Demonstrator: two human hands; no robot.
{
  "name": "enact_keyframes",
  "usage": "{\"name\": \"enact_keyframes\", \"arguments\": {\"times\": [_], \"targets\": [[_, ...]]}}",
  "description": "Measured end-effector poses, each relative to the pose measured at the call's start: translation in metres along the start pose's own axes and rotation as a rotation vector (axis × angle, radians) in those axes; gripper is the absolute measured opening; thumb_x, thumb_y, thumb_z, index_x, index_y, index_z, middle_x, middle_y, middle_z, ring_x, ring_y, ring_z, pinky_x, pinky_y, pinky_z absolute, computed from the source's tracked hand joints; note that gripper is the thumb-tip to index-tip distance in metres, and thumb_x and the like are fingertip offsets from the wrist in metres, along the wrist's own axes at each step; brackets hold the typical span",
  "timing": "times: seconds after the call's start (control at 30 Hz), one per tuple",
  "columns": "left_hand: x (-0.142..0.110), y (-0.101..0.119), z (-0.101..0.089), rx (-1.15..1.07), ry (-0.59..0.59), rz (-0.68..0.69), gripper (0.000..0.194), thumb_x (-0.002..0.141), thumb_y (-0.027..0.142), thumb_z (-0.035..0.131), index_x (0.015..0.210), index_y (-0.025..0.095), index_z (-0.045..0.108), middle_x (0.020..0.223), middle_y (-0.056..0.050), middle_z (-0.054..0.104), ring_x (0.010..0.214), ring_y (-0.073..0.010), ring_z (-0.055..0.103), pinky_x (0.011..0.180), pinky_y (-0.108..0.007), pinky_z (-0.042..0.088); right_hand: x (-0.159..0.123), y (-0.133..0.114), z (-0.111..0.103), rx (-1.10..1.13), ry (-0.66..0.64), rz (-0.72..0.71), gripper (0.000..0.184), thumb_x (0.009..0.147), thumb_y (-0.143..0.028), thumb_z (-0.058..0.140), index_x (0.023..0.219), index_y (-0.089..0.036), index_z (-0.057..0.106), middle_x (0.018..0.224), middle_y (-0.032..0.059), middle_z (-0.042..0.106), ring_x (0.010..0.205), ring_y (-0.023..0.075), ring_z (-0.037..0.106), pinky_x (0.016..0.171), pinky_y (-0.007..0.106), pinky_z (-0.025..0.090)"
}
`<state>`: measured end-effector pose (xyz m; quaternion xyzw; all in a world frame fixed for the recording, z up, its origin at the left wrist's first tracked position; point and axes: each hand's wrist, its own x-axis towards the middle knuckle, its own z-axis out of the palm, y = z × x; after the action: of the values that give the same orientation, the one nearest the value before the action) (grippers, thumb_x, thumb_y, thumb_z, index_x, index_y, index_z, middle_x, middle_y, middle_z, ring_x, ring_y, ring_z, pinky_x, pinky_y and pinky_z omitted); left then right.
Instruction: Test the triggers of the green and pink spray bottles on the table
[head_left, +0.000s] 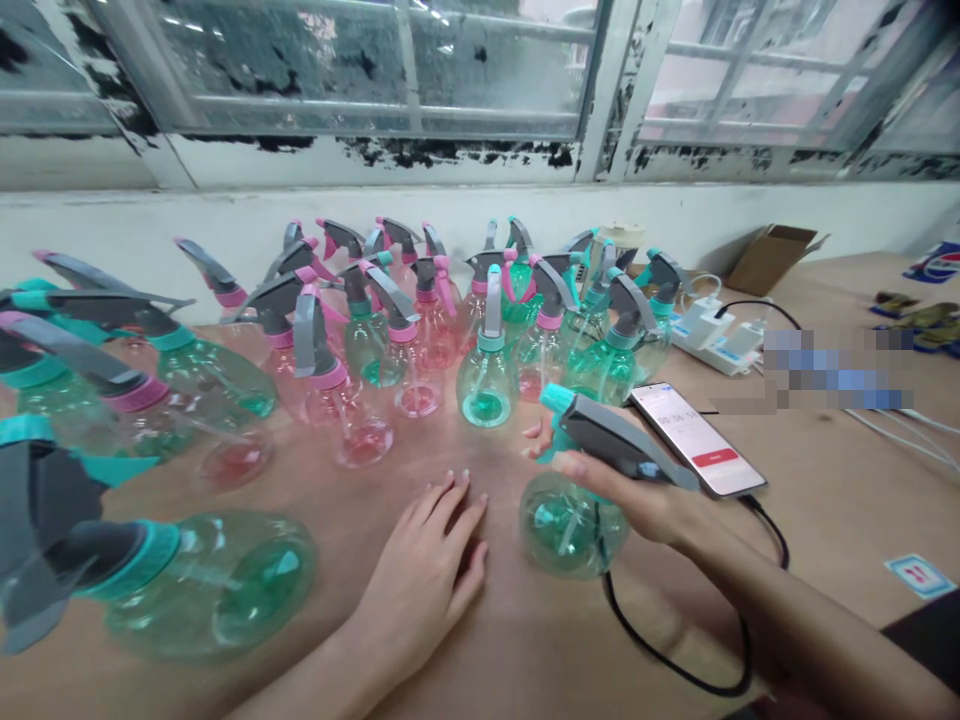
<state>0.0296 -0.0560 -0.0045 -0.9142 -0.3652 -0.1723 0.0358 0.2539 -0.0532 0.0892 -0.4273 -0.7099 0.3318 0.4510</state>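
Note:
My right hand grips a green spray bottle by its grey and teal trigger head, at the right of centre. The thumb and fingers wrap round the neck; whether its base touches the table I cannot tell. My left hand lies palm down on the table, fingers stretched out and holding nothing. A teal-collared green spray bottle stands upright just beyond both hands. Beside it is a pink spray bottle. Close at the left, a large-looking green spray bottle has its grey nozzle head toward the left edge.
Several more pink and green spray bottles crowd the back of the table below the window. On the right are a phone showing a timer, a black cable, a white power strip and an open cardboard box.

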Motion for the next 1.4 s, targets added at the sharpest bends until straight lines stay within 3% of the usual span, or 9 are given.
{"name": "enact_keyframes", "arguments": {"times": [0.17, 0.3, 0.53, 0.73, 0.87, 0.97, 1.13, 1.3, 1.4], "targets": [[0.001, 0.0, -0.001, 0.009, 0.001, 0.012, 0.035, 0.091, 0.02, 0.048, 0.123, 0.012, 0.059, 0.132, -0.018, 0.058, 0.121, -0.0348, 0.054, 0.092, -0.055, 0.051, 0.0, 0.007, 0.002, 0.106, -0.022, 0.015, 0.032, 0.08, -0.04, 0.066, 0.109, -0.027, 0.065, 0.087, 0.002, 0.072, 0.07, 0.0191, 0.067, 0.065, 0.032, 0.057], [0.0, 0.0, -0.001, -0.01, 0.003, 0.009, 0.036, 0.092, 0.022, 0.046, 0.125, 0.013, 0.058, 0.134, -0.018, 0.056, 0.123, -0.0334, 0.053, 0.094, -0.054, 0.05, 0.002, 0.008, 0.003, 0.177, -0.027, -0.002, 0.031, 0.079, -0.036, 0.066, 0.108, -0.024, 0.065, 0.109, 0.0044, 0.07, 0.081, 0.0189, 0.068, 0.081, 0.037, 0.057], [-0.001, -0.001, 0.002, -0.024, 0.009, -0.002, 0.037, 0.092, 0.022, 0.046, 0.127, 0.014, 0.057, 0.135, -0.017, 0.056, 0.124, -0.0326, 0.052, 0.096, -0.053, 0.049, 0.002, 0.004, 0.002, 0.135, -0.023, -0.002, 0.03, 0.078, -0.036, 0.066, 0.105, -0.024, 0.067, 0.111, 0.0047, 0.07, 0.079, 0.0182, 0.067, 0.073, 0.032, 0.058], [-0.001, -0.001, 0.001, -0.002, 0.01, 0.001, 0.036, 0.092, 0.023, 0.047, 0.125, 0.015, 0.057, 0.135, -0.015, 0.056, 0.124, -0.0309, 0.052, 0.097, -0.05, 0.049, 0.002, 0.003, 0.003, 0.105, -0.02, 0.032, 0.025, 0.08, -0.03, 0.064, 0.105, -0.025, 0.065, 0.106, 0.0022, 0.07, 0.077, 0.0169, 0.067, 0.069, 0.03, 0.058], [-0.001, -0.001, 0.0, 0.008, 0.0, 0.011, 0.036, 0.092, 0.023, 0.047, 0.125, 0.014, 0.058, 0.134, -0.016, 0.056, 0.123, -0.0319, 0.053, 0.096, -0.051, 0.05, 0.001, -0.005, 0.002, -0.022, 0.029, 0.005, 0.008, 0.082, -0.032, 0.063, 0.08, -0.024, 0.065, 0.083, 0.0007, 0.07, 0.07, 0.0167, 0.065, 0.063, 0.029, 0.056], [-0.001, -0.002, 0.0, -0.001, 0.001, 0.006, 0.036, 0.092, 0.023, 0.047, 0.125, 0.015, 0.058, 0.135, -0.016, 0.056, 0.123, -0.0322, 0.053, 0.095, -0.051, 0.05, 0.001, -0.01, 0.002, -0.129, 0.057, -0.004, 0.023, 0.084, -0.04, 0.061, 0.067, -0.024, 0.06, 0.067, -0.0001, 0.064, 0.063, 0.0169, 0.063, 0.058, 0.029, 0.053], [0.0, 0.0, 0.0, -0.013, 0.011, 0.004, 0.035, 0.092, 0.022, 0.047, 0.123, 0.014, 0.058, 0.134, -0.017, 0.056, 0.123, -0.0324, 0.052, 0.095, -0.051, 0.049, 0.002, -0.004, 0.007, -0.039, 0.092, 0.009, 0.02, 0.083, -0.043, 0.063, 0.088, -0.025, 0.065, 0.077, -0.0001, 0.068, 0.066, 0.0171, 0.065, 0.059, 0.029, 0.054], [-0.002, 0.01, -0.005, 0.012, 0.069, 0.015, 0.019, 0.088, 0.015, 0.048, 0.099, 0.013, 0.064, 0.099, -0.012, 0.067, 0.093, -0.0274, 0.061, 0.075, -0.042, 0.053, 0.013, 0.0, 0.023, -0.048, 0.152, 0.035, 0.023, 0.082, -0.043, 0.063, 0.094, -0.024, 0.066, 0.078, 0.0011, 0.069, 0.068, 0.0181, 0.065, 0.062, 0.031, 0.054], [-0.008, 0.02, -0.009, -0.029, 0.16, 0.161, 0.019, 0.088, 0.012, 0.046, 0.075, 0.016, 0.06, 0.073, -0.005, 0.06, 0.069, -0.0199, 0.054, 0.058, -0.032, 0.045, 0.027, 0.007, 0.039, -0.092, 0.201, -0.049, 0.022, 0.082, -0.044, 0.064, 0.088, -0.023, 0.066, 0.077, 0.0013, 0.067, 0.07, 0.0179, 0.063, 0.067, 0.032, 0.052]]}}
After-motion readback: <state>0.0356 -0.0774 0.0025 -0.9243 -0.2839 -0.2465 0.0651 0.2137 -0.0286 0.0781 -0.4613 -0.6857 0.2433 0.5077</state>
